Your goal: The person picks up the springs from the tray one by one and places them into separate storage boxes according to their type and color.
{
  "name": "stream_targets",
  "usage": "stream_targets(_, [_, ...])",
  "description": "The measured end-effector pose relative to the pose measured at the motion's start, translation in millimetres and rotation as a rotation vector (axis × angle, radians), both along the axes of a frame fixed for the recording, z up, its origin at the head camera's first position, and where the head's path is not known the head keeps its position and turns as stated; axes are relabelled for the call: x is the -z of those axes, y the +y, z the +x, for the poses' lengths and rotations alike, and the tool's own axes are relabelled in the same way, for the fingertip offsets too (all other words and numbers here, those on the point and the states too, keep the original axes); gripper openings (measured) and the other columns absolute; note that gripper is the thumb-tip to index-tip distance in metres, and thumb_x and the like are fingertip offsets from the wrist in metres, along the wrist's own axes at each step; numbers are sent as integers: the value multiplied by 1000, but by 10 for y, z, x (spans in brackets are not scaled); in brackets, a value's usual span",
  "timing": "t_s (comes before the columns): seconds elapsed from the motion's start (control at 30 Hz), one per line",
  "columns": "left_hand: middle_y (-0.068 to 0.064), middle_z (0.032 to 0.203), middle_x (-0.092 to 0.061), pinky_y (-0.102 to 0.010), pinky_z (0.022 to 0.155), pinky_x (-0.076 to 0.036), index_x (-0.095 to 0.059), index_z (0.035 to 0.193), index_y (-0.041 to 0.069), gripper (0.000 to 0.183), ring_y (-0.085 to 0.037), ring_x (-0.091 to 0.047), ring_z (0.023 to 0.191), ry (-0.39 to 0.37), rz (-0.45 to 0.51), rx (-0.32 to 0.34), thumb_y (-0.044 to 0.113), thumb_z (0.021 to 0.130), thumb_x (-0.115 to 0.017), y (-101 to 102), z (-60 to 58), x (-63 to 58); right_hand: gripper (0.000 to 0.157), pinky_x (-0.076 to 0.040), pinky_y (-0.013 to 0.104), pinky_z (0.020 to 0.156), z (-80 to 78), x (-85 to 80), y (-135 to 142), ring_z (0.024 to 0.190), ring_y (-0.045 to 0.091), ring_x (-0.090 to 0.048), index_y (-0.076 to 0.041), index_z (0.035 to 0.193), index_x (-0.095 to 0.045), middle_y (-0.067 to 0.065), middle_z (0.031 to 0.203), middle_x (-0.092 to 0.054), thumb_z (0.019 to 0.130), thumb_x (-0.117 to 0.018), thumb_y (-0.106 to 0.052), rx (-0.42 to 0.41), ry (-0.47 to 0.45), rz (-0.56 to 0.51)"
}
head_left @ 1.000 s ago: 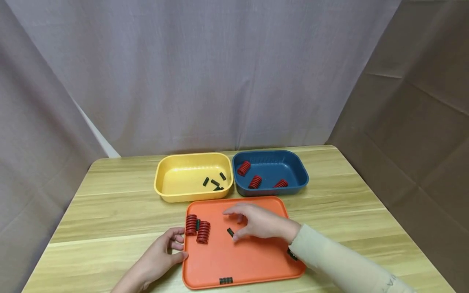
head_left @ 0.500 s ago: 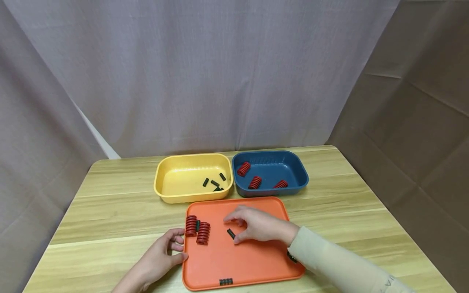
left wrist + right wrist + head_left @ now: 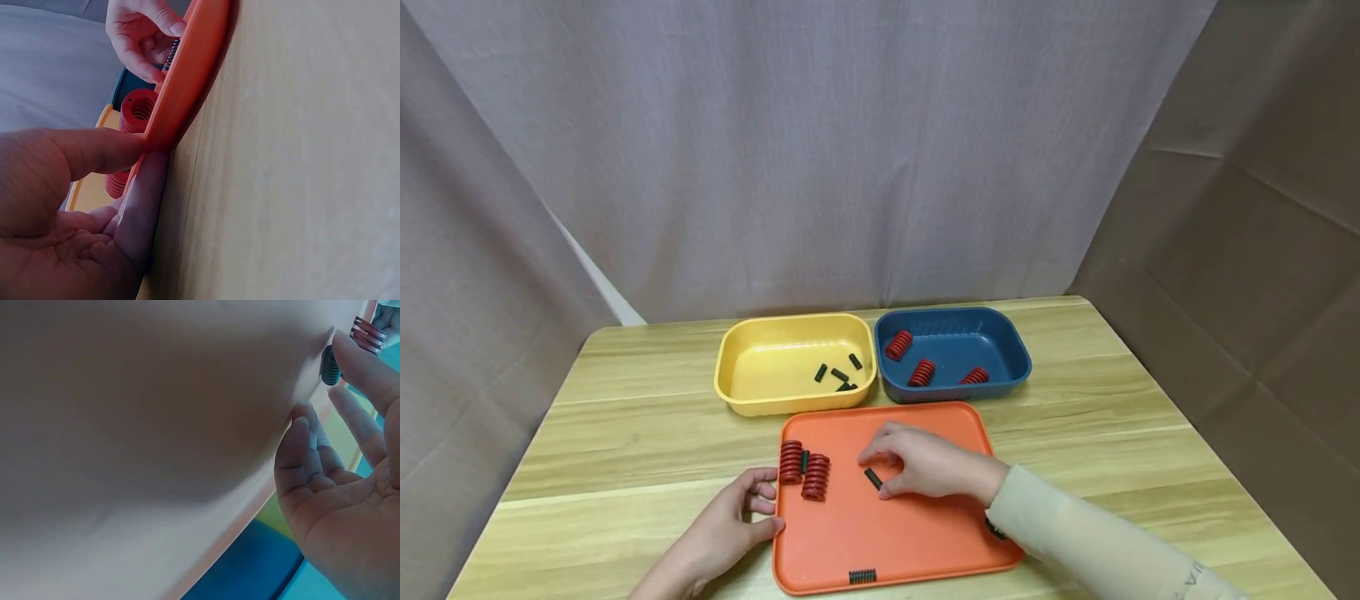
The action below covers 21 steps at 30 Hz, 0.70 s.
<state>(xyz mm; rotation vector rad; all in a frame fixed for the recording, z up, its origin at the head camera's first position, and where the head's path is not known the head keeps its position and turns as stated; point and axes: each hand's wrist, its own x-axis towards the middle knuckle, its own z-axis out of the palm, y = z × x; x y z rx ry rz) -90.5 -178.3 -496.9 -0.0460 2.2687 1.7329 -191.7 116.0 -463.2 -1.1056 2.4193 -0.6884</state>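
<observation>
My left hand grips the left rim of the orange tray, thumb on top and a finger beneath, as the left wrist view shows. Over the tray, my right hand bends its thumb and index finger about the two ends of a small dark coil spring. The thumb tip is at the spring's near end; a slight gap seems to stay at the index fingertip. The spring lies on the tray. Two thick red springs stand near the left rim with a small dark spring between them.
Behind the tray stand a yellow bin with several small dark springs and a blue bin with three red springs. Another dark spring lies by the tray's front rim, one more partly under the right sleeve.
My right index finger has come down toward the thumb, narrowing the space around the small dark spring. The left hand and the tray have stayed in place.
</observation>
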Motion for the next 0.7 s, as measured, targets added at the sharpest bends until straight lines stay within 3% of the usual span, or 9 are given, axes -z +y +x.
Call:
stream_targets(0.3, [-11, 108, -52, -27, 76, -47, -49, 131, 0, 60, -22, -55, 96, 1, -2, 0, 3, 78, -78, 0, 0, -16, 28, -43, 23, 79, 13, 22, -27, 90, 11, -51, -26, 106, -68, -9, 103, -50, 81, -80, -26, 30, 0, -3])
stream_targets(0.7, [-11, 108, -51, -26, 75, -48, -48, 131, -1, 61, -23, -55, 96, -2, 11, 5, 3, 78, -78, -7, -4, -8, 25, -43, 23, 78, 6, 22, -45, 89, 10, -50, -24, 105, -67, -9, 103, -50, 83, -78, -25, 31, 6, 16])
